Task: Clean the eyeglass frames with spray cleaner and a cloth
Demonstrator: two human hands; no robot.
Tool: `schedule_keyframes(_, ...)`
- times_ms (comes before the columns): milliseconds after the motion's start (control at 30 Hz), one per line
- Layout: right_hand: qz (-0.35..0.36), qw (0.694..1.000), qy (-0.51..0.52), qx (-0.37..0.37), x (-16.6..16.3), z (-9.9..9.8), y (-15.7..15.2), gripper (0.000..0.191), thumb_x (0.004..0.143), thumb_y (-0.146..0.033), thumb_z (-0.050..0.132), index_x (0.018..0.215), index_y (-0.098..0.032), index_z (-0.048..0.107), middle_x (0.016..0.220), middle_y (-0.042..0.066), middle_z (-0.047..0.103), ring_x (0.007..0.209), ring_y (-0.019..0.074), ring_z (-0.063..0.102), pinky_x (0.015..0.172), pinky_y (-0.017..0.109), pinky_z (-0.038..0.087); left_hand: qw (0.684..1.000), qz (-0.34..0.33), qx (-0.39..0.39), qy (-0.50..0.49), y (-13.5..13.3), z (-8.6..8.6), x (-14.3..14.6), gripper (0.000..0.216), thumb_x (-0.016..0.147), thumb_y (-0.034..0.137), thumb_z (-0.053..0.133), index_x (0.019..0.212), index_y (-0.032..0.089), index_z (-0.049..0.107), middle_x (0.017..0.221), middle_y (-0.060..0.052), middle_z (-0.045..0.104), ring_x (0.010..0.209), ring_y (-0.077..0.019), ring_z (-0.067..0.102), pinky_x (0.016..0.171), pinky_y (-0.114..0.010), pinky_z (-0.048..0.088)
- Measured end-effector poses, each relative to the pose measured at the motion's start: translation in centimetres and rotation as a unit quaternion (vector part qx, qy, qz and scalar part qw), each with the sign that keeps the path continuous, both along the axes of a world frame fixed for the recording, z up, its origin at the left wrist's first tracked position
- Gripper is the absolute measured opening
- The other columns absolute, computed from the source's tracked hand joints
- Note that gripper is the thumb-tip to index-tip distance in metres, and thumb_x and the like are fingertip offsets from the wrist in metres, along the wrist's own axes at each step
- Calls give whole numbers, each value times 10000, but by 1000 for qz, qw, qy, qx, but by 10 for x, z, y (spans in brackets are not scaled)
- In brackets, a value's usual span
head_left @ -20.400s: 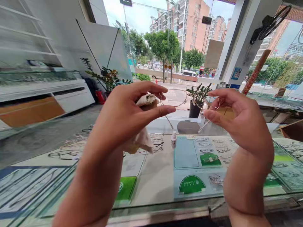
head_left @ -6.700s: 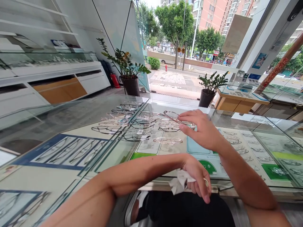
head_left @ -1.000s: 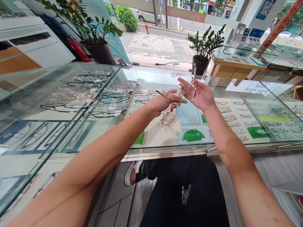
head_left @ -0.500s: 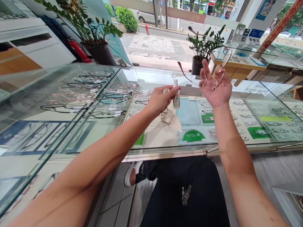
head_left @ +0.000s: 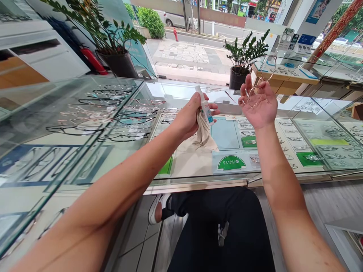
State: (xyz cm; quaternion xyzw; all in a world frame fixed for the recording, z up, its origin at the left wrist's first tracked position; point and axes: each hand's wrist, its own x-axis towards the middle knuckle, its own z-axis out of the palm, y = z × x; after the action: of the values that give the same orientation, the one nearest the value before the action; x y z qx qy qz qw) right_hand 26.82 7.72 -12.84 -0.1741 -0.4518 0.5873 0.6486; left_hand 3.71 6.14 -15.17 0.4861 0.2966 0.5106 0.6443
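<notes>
My left hand [head_left: 188,117] is closed around a small white spray bottle [head_left: 206,109], which leans with its top to the left. A beige cleaning cloth [head_left: 204,136] hangs from the same hand below the bottle. On the right, my right hand [head_left: 259,102] has its palm turned up and grips a pair of thin-rimmed eyeglasses [head_left: 268,78] between thumb and fingers. One lens stands above the fingertips and the other lies in front of the palm. Both hands are raised over the glass display counter [head_left: 187,179], apart from each other.
Several eyeglasses [head_left: 113,113] lie in rows on the glass at left. More frames and a green semicircular sign [head_left: 231,163] show through the counter top. Potted plants [head_left: 119,64] and a red fire extinguisher [head_left: 93,60] stand beyond, by the window.
The spray bottle has gone from upright to tilted, its top moving left, and the left fingers have shifted around it. The eyeglasses have turned in my right hand.
</notes>
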Motion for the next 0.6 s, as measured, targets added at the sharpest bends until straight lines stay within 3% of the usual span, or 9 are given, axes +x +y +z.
schedule_keyframes(167,-32,999,-41,-15,-1,1,-1,276,837,-534,692,885,-268,631,1272,27,691,1360,275,548,802,327,567,995,-73,-58,-25,-5,7,-2,515,952,724,509,1109,238,575,765,2,664,788,-175,740,800,-353,636)
schedule_keyframes(333,-27,997,-73,0,-2,-3,1,324,824,-581,709,920,-277,649,1295,27,687,1337,277,562,808,335,566,987,-126,-92,-47,-9,18,-4,603,954,760,433,867,195,625,668,-7,602,644,-152,691,697,-332,643)
schedule_keyframes(600,-28,987,-157,-4,-4,-1,-3,433,826,-690,664,965,-280,654,1259,20,689,1290,270,598,829,345,565,974,-204,-88,-38,-12,17,-3,668,934,775,405,744,180,641,644,-32,589,644,-160,672,624,-289,607)
